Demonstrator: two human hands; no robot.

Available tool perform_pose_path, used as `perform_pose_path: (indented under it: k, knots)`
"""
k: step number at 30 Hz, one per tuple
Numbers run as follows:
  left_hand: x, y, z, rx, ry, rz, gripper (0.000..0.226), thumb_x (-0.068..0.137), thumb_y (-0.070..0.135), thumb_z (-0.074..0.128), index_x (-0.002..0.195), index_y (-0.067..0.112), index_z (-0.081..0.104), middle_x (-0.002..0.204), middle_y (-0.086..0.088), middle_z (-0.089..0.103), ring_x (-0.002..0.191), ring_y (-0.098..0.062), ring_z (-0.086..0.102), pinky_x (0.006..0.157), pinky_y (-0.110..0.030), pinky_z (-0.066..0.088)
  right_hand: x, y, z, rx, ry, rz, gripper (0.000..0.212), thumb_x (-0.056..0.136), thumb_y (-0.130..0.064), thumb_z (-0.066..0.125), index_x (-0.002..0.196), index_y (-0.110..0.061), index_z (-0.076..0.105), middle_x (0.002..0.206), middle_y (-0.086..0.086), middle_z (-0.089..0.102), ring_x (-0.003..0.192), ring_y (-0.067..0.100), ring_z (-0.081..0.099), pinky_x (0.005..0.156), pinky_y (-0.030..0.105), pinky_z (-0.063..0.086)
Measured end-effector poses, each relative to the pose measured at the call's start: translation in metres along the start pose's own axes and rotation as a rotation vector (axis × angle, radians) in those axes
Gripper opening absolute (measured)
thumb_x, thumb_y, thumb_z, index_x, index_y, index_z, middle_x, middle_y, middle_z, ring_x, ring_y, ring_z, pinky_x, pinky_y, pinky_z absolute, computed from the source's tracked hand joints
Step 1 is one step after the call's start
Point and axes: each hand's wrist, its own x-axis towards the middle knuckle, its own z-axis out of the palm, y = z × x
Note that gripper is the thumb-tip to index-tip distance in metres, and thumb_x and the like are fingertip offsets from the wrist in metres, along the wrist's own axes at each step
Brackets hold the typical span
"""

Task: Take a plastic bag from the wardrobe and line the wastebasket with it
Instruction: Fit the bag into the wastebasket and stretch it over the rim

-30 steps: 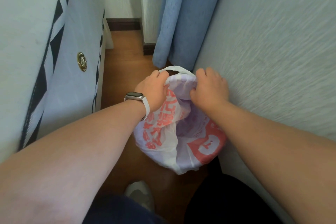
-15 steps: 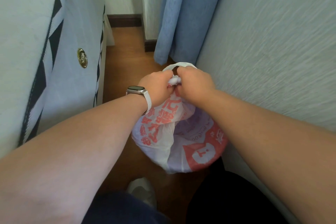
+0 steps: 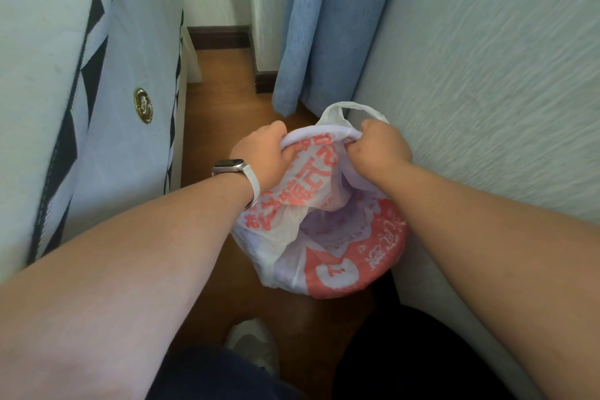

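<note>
Seen from above, a pale shoe (image 3: 256,347) and dark-clad legs stand on the brown wooden floor (image 3: 220,81) at the bottom of the view. Just beyond them a white plastic bag (image 3: 311,221) printed in red sits draped over a round wastebasket, which is almost wholly hidden beneath it; the bag's mouth faces upward toward the camera. A large white numeral "1" on a red field is legible on the near side, with red Chinese characters above it that are too creased to read.

The left hand (image 3: 259,156), a watch (image 3: 235,167) with a white strap on its wrist, and the right hand (image 3: 380,146) are both closed tight on the far edge of the bag, stretching that edge between them from left to right. One white handle loop (image 3: 352,107) sticks up behind the right hand.

The wastebasket stands against a pale textured wall (image 3: 487,75) on the right. To the left rises a mattress side (image 3: 123,107) with a black-and-white triangle pattern and a round gold badge (image 3: 143,105), its lettering too small to read. Farther back hangs a blue curtain (image 3: 324,26), with dark baseboard (image 3: 217,37) beyond.
</note>
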Motion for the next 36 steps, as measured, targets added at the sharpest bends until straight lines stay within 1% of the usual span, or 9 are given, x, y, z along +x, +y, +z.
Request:
perform_pose_path:
  k: [9,11,14,18,22,29,32,34,36]
  knots:
    - [0.008,0.002,-0.002,-0.003,-0.170,-0.081,0.028,0.101,0.041,0.042,0.091,0.018,0.055,0.090,-0.004,0.063,0.077,-0.016,0.058,0.078,-0.032,0.053,0.001,0.005,0.007,0.019,-0.019,0.004,0.019,0.092,-0.028,0.057,0.078,-0.016,0.049,0.083,0.004,0.053,0.077,0.028,0.050,0.063,0.032,0.036]
    - [0.007,0.002,-0.002,-0.015,-0.129,-0.075,0.026,0.099,0.043,0.045,0.086,0.022,0.052,0.085,-0.001,0.063,0.072,-0.014,0.058,0.072,-0.032,0.054,0.001,0.007,0.006,0.031,-0.025,0.016,0.017,0.091,-0.027,0.057,0.080,-0.016,0.051,0.083,0.005,0.055,0.078,0.029,0.052,0.063,0.032,0.037]
    - [0.003,0.002,-0.004,-0.084,-0.032,-0.070,0.020,0.093,0.043,0.058,0.098,0.024,0.051,0.089,0.002,0.059,0.076,-0.014,0.059,0.072,-0.034,0.056,0.003,0.013,0.006,0.081,-0.019,0.048,0.014,0.091,-0.026,0.057,0.084,-0.015,0.053,0.092,0.010,0.063,0.085,0.032,0.058,0.065,0.032,0.037]
    - [-0.003,-0.005,-0.004,0.148,0.171,0.088,0.037,0.091,0.043,0.059,0.120,0.021,0.053,0.115,-0.004,0.056,0.101,-0.020,0.053,0.082,-0.030,0.044,0.004,0.022,0.000,0.057,0.056,0.037,0.019,0.089,-0.024,0.058,0.102,-0.010,0.057,0.109,0.017,0.064,0.099,0.038,0.061,0.072,0.036,0.042]
    - [-0.008,-0.007,0.000,0.322,0.274,0.163,0.041,0.093,0.038,0.056,0.128,0.017,0.053,0.126,-0.009,0.054,0.114,-0.028,0.050,0.093,-0.040,0.042,0.005,0.024,-0.003,0.036,0.096,-0.049,0.027,0.091,-0.017,0.054,0.113,-0.003,0.055,0.116,0.023,0.058,0.103,0.043,0.058,0.078,0.041,0.045]
    - [-0.007,-0.011,0.009,0.062,0.140,-0.059,0.043,0.092,0.036,0.059,0.129,0.016,0.046,0.121,-0.009,0.053,0.107,-0.027,0.052,0.085,-0.039,0.048,-0.004,0.020,0.008,0.123,0.093,-0.108,0.031,0.093,-0.011,0.048,0.124,-0.008,0.052,0.126,0.018,0.054,0.112,0.038,0.054,0.086,0.039,0.044]
    - [-0.007,-0.011,0.011,-0.030,0.032,-0.147,0.033,0.094,0.038,0.057,0.117,0.017,0.046,0.110,-0.008,0.055,0.094,-0.026,0.057,0.078,-0.041,0.052,-0.004,0.022,0.009,0.096,0.086,-0.118,0.033,0.094,-0.013,0.047,0.127,-0.008,0.051,0.128,0.018,0.053,0.113,0.038,0.053,0.087,0.040,0.043]
    - [-0.007,-0.013,0.010,-0.033,0.015,-0.173,0.024,0.097,0.038,0.053,0.106,0.018,0.044,0.100,-0.006,0.055,0.081,-0.023,0.058,0.066,-0.038,0.052,-0.004,0.023,0.010,0.078,0.087,-0.132,0.033,0.095,-0.014,0.047,0.127,-0.008,0.051,0.128,0.018,0.053,0.114,0.038,0.052,0.087,0.040,0.042]
    - [-0.007,-0.012,0.009,-0.041,-0.008,-0.202,0.018,0.099,0.035,0.048,0.100,0.018,0.042,0.090,-0.004,0.055,0.068,-0.016,0.053,0.054,-0.029,0.041,-0.005,0.023,0.010,0.057,0.089,-0.129,0.030,0.096,-0.015,0.048,0.124,-0.007,0.051,0.128,0.019,0.053,0.114,0.038,0.052,0.085,0.041,0.042]
